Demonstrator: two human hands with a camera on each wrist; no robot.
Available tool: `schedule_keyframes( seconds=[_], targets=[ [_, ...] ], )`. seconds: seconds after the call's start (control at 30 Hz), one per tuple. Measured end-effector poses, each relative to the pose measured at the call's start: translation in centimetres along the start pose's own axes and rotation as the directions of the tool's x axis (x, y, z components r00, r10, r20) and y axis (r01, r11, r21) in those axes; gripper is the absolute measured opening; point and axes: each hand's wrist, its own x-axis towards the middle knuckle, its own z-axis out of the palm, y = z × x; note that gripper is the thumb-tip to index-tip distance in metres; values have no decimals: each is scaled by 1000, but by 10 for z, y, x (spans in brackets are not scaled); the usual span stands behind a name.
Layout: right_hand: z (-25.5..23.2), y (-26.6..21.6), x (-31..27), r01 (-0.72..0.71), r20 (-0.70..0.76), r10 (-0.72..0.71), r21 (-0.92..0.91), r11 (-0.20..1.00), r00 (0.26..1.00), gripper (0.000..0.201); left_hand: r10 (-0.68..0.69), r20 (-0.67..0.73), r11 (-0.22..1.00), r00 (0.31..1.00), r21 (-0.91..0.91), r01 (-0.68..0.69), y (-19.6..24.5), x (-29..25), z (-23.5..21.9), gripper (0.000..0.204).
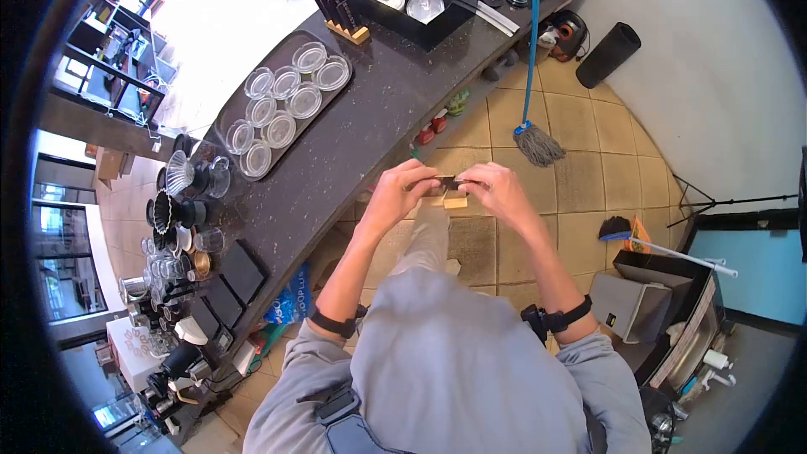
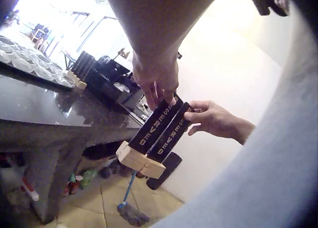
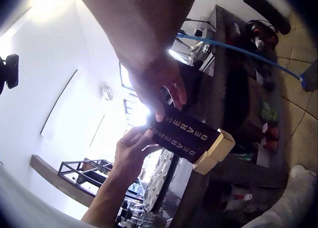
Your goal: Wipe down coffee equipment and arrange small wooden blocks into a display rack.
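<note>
1. Left hand (image 1: 397,195): your fingers are bent and closed down to the thickness of the left RESERVED sign (image 2: 154,124), pinching it at the end away from its wooden base (image 2: 131,157).
2. Right hand (image 1: 500,192): your thumb and fingertips are likewise closed on the right RESERVED sign (image 2: 173,133), gripping it near the end opposite its wooden block (image 2: 153,169).
3. Item position: both black signs lie side by side between your two hands, raised above the tiled floor (image 1: 576,185), just off the near long edge of the dark countertop (image 1: 336,143). The lettering runs from your fingertips toward the pale bases, which project clear of your fingers. The base and the block sit next to each other; whether the sign faces touch along their full length cannot be told.
4. Countertop, along the far edge: an oval tray (image 1: 286,49) carries round clear containers (image 1: 286,82). Beside it, nearer the black box (image 1: 395,21), stands a group of further dark signs (image 1: 338,13) in wooden holders.
5. Floor: a blue-handled mop (image 1: 538,145) stands beyond your right hand, its grey strands on the tiles.
</note>
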Motion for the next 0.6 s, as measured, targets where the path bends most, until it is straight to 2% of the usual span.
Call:
schedule_keyframes(
  seconds=[0.1,0.2,0.37,0.43,0.6],
  targets=[
    [-17,19,42,60,1,-60,-67,996,998,16,-3,-24,1000,1000,-2,3,-13,43,-4,18],
    [-40,26,90,39,35,-33,-189,981,999,15,-27,-32,999,999,-19,27,-32,86,-12,18],
    [-51,45,175,94,76,-80,-200,975,994,14,-43,-82,997,996,-67,38,-60,157,-33,18],
    [-53,45,205,93,100,-75,-195,976,992,14,-19,-128,1000,992,-23,16,-69,174,-44,18],
    [-52,41,268,101,160,-63,-244,965,985,14,-79,-210,997,974,-33,73,-95,201,-70,16]
  ],
)
